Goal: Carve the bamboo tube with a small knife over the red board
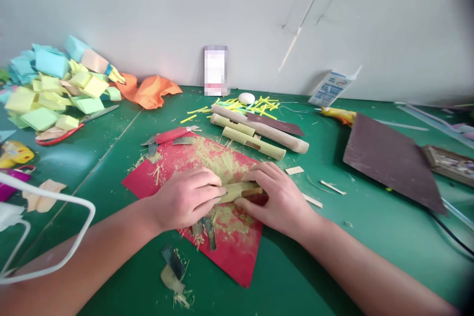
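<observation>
A short green bamboo piece [239,191] lies across a red paper sheet [229,252] strewn with shavings. My left hand [185,197] is closed round its left end. My right hand [276,197] grips its right end, fingers curled over the top. Whether a blade is held between the hands is hidden.
Several longer bamboo sticks [255,133] lie behind the sheet, with a red-handled knife [170,136] to their left. A heap of folded coloured paper [55,89] and scissors [70,128] sit far left. A brown sandpaper sheet [392,158] lies right. A white cable [55,197] loops at the left edge.
</observation>
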### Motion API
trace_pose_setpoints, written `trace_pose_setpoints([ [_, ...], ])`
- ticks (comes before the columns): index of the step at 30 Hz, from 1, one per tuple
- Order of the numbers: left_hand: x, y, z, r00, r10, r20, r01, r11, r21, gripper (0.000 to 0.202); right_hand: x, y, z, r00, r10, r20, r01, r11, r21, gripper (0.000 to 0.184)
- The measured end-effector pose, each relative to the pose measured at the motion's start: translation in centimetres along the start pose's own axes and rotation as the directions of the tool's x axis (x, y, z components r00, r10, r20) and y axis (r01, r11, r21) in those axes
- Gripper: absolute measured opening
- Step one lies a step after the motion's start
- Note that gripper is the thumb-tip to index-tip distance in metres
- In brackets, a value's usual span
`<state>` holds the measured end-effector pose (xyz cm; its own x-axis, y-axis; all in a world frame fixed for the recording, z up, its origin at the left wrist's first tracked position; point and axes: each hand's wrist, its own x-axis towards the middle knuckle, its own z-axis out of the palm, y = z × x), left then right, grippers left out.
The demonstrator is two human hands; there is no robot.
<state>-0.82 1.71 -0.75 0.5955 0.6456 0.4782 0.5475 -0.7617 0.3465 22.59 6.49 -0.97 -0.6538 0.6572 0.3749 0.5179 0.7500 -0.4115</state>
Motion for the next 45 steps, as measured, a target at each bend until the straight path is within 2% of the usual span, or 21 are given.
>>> trace_pose_setpoints([
  [6,0.6,0.3,0.7,0.999,-0.018,0.030,0.018,1.000,0.002,0.023,-0.2,0.4,-0.1,1.000,-0.023,0.000,0.023,0.999,0.023,0.028],
  [12,0.4,0.1,0.1,0.998,0.054,0.011,-0.055,0.997,0.049,0.019,0.2,1.0,-0.4,0.997,-0.054,0.057,0.053,0.998,0.024,0.029],
  [21,0.3,0.2,-0.1,0.997,0.082,0.005,-0.082,0.995,0.063,0.014,0.0,1.1,-0.7,0.995,-0.082,0.053,0.079,0.995,0.057,0.029],
  [27,0.6,0.4,0.6,1.000,0.008,-0.008,-0.008,1.000,0.016,0.021,0.1,1.6,-0.6,0.991,-0.117,0.063,0.109,0.988,0.111,0.026],
  [32,1.3,0.3,1.5,0.998,-0.041,0.046,0.041,0.999,-0.011,0.025,0.3,1.8,-0.7,0.988,-0.121,0.092,0.110,0.987,0.115,0.028],
  [38,0.6,0.0,0.6,1.000,0.019,-0.018,-0.019,1.000,0.010,0.016,0.3,2.0,-0.7,0.984,-0.138,0.110,0.127,0.986,0.103,0.030],
  [45,0.1,0.1,0.0,1.000,-0.016,0.011,0.016,1.000,0.010,0.015,0.3,2.1,-0.6,0.982,-0.146,0.116,0.135,0.986,0.098,0.030],
])
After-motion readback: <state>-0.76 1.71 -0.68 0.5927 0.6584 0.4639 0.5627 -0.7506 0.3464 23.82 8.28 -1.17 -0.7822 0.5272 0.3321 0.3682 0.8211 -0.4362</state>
